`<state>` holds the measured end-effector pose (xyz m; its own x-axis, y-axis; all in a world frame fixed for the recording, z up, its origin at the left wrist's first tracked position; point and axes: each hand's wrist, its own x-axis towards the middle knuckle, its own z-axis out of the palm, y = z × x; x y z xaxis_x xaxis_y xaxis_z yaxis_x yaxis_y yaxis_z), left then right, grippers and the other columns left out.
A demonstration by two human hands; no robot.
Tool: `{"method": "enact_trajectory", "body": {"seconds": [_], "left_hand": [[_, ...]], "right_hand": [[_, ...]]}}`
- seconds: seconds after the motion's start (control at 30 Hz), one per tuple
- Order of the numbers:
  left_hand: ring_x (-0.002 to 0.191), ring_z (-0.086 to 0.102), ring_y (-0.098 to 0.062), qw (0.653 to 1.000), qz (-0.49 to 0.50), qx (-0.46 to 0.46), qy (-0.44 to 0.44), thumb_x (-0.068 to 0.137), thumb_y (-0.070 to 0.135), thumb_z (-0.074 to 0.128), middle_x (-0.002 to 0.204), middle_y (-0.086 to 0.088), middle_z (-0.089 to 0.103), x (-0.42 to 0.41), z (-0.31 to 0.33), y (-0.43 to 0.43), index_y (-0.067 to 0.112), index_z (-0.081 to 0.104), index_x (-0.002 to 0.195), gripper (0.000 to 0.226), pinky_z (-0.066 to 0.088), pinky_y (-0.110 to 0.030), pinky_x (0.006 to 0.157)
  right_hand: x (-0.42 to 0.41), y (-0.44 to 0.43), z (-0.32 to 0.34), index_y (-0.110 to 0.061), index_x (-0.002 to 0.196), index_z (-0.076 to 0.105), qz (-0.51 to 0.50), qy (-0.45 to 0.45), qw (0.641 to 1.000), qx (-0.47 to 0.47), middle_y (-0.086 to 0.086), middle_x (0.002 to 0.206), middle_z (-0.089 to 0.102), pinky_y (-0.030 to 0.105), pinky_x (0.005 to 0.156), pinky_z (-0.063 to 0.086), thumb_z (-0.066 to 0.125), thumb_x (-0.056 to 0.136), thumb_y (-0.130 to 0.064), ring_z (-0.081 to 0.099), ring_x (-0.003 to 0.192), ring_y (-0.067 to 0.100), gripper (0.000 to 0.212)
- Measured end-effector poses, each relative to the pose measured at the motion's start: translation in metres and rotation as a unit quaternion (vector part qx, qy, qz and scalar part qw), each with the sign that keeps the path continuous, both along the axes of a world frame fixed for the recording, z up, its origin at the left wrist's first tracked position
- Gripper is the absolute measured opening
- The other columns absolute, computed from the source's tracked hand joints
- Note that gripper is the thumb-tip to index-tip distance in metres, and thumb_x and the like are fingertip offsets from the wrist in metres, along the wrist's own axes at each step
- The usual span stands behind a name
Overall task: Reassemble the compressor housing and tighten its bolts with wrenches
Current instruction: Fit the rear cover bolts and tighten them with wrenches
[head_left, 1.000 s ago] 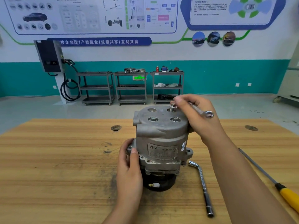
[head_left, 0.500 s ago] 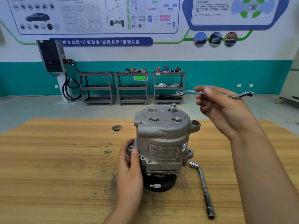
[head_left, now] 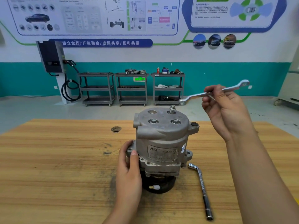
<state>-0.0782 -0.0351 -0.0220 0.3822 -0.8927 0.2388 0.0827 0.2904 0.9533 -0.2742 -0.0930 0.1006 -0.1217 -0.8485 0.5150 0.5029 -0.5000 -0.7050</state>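
Note:
A grey metal compressor (head_left: 161, 139) stands upright on its black pulley on the wooden table (head_left: 56, 167). One bolt (head_left: 172, 109) sticks up from the back right hole of its top cover; two front bolts sit lower, and the back left hole is bare. My left hand (head_left: 129, 167) grips the compressor's lower left flange. My right hand (head_left: 226, 110) is raised to the right of the compressor and pinches a silver ring wrench (head_left: 212, 92) by its shaft. The wrench's lower end hangs just above and right of the raised bolt.
An L-shaped socket wrench (head_left: 202, 191) lies on the table right of the compressor. A round hole (head_left: 115, 129) is in the tabletop behind left. Shelving carts (head_left: 131, 88) and a wall charger (head_left: 51, 57) stand far back across the floor.
My right hand left the raised bolt, lifted to the right and brought the ring wrench out to a near-level pose above the cover. My left hand stayed on the flange.

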Motion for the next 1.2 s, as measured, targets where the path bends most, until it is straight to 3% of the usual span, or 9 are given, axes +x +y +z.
{"method": "enact_trajectory", "body": {"seconds": [0.17, 0.3, 0.67, 0.77, 1.0, 1.1, 1.2], "left_hand": [[0.097, 0.065, -0.015, 1.0, 0.005, -0.003, 0.002, 0.096, 0.033, 0.04, 0.106, 0.008, 0.068, -0.001, 0.0, -0.001, 0.043, 0.054, 0.112, 0.023, 0.05, -0.05, 0.09], [0.093, 0.066, -0.009, 1.0, 0.003, -0.004, 0.002, 0.096, 0.033, 0.04, 0.099, 0.015, 0.068, 0.0, 0.0, -0.001, 0.045, 0.054, 0.109, 0.023, 0.052, -0.048, 0.088], [0.093, 0.067, -0.015, 1.0, -0.008, -0.003, 0.019, 0.096, 0.032, 0.04, 0.098, 0.012, 0.069, 0.0, -0.001, -0.001, 0.05, 0.055, 0.103, 0.025, 0.052, -0.051, 0.086], [0.091, 0.067, -0.01, 1.0, -0.013, -0.001, 0.008, 0.095, 0.036, 0.039, 0.097, 0.018, 0.068, 0.001, -0.001, -0.001, 0.052, 0.054, 0.103, 0.024, 0.054, -0.048, 0.084], [0.094, 0.068, -0.018, 1.0, -0.019, 0.008, 0.015, 0.096, 0.035, 0.039, 0.102, 0.006, 0.07, 0.0, 0.0, 0.0, 0.052, 0.053, 0.106, 0.024, 0.053, -0.052, 0.085], [0.09, 0.069, -0.014, 1.0, -0.022, 0.006, 0.01, 0.094, 0.039, 0.039, 0.096, 0.014, 0.07, 0.002, -0.003, -0.001, 0.054, 0.052, 0.106, 0.023, 0.056, -0.047, 0.08], [0.088, 0.068, -0.007, 1.0, -0.014, 0.002, 0.001, 0.095, 0.036, 0.039, 0.096, 0.015, 0.069, 0.002, -0.003, -0.002, 0.056, 0.052, 0.104, 0.025, 0.055, -0.031, 0.071]], "right_hand": [[0.013, -0.002, -0.003, -0.01, 0.088, 0.05, 0.005, -0.035, 0.999, 0.006, 0.001, 0.07, 0.07, 0.019, 0.062, 0.053, 0.035, 0.1, -0.008, 0.067, 0.063, 0.011, 0.02], [0.016, -0.005, -0.006, -0.014, 0.089, 0.044, 0.025, -0.04, 0.999, 0.018, 0.003, 0.069, 0.07, 0.019, 0.06, 0.053, 0.033, 0.1, -0.004, 0.066, 0.061, 0.012, 0.019], [0.02, -0.007, -0.009, -0.014, 0.085, 0.044, 0.046, -0.05, 0.996, 0.059, 0.007, 0.069, 0.07, 0.021, 0.06, 0.055, 0.033, 0.1, -0.005, 0.067, 0.061, 0.015, 0.02], [0.021, -0.006, -0.008, -0.014, 0.086, 0.044, 0.052, -0.038, 0.996, 0.063, 0.006, 0.069, 0.07, 0.022, 0.06, 0.055, 0.033, 0.101, -0.006, 0.068, 0.063, 0.016, 0.02], [0.02, -0.007, -0.009, -0.017, 0.087, 0.044, -0.005, 0.04, 0.998, 0.053, 0.0, 0.074, 0.071, 0.027, 0.059, 0.052, 0.033, 0.101, -0.009, 0.066, 0.065, 0.017, 0.02], [0.019, -0.009, -0.01, -0.018, 0.086, 0.043, -0.017, 0.055, 0.997, 0.054, -0.001, 0.075, 0.071, 0.028, 0.06, 0.049, 0.033, 0.101, -0.008, 0.064, 0.065, 0.016, 0.021], [0.019, -0.013, -0.011, -0.017, 0.085, 0.042, -0.008, 0.037, 0.997, 0.07, 0.0, 0.073, 0.071, 0.028, 0.06, 0.051, 0.031, 0.1, -0.007, 0.064, 0.061, 0.014, 0.022]]}}
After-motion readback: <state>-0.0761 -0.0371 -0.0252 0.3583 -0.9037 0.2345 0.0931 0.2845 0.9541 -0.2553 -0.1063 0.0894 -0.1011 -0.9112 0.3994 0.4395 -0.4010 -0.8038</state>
